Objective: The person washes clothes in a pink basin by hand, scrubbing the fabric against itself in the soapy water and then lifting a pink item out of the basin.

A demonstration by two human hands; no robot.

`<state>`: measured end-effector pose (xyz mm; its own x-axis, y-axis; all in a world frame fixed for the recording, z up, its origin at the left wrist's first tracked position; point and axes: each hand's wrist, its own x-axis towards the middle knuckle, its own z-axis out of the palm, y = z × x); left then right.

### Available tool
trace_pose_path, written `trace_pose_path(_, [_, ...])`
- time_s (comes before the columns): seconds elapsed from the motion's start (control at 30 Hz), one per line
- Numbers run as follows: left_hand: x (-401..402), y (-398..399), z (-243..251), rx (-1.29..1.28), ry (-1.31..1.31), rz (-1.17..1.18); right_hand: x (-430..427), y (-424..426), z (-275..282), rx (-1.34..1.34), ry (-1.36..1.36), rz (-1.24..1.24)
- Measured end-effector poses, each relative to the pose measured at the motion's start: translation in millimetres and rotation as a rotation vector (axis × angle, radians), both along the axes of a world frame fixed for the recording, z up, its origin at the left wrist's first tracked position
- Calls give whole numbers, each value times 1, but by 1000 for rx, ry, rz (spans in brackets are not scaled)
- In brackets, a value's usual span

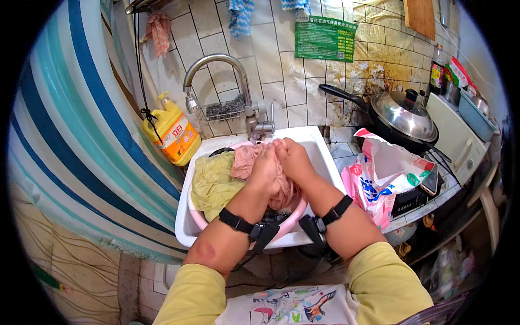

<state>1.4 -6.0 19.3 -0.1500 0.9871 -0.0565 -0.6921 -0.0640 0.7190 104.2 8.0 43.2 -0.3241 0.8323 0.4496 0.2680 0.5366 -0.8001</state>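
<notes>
Both of my hands meet over a pink plastic basin that stands in a white sink. Bunched pink cloth is gripped between my left hand and my right hand, the fists side by side with knuckles touching. Part of the pink cloth hangs down between my forearms into the basin. Yellow-green cloth lies heaped at the basin's left side. Dark cloth shows low in the basin, partly hidden by my arms. A metal faucet arches behind the basin, at the left.
A yellow detergent jug stands left of the sink, beside a striped curtain. At the right are an opened pink-and-white plastic bag, a phone and a black wok with a metal lid. A wire rack holds dark scouring pads.
</notes>
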Motion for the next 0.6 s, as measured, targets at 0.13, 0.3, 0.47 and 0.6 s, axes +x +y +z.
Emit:
trace_pose_path(0.13, [3, -6, 7, -8, 15, -129, 1, 11, -4, -51, -35, -124])
trace_pose_path(0.3, [2, -19, 22, -110, 119, -103, 0, -13, 7, 7, -93, -104])
trace_pose_path(0.47, [3, -18, 15, -57, -6, -199, -3, -29, 16, 238, -137, -19])
trace_pose_path(0.6, [10, -14, 18, -52, -76, -136, 2, -7, 10, 22, -144, -181])
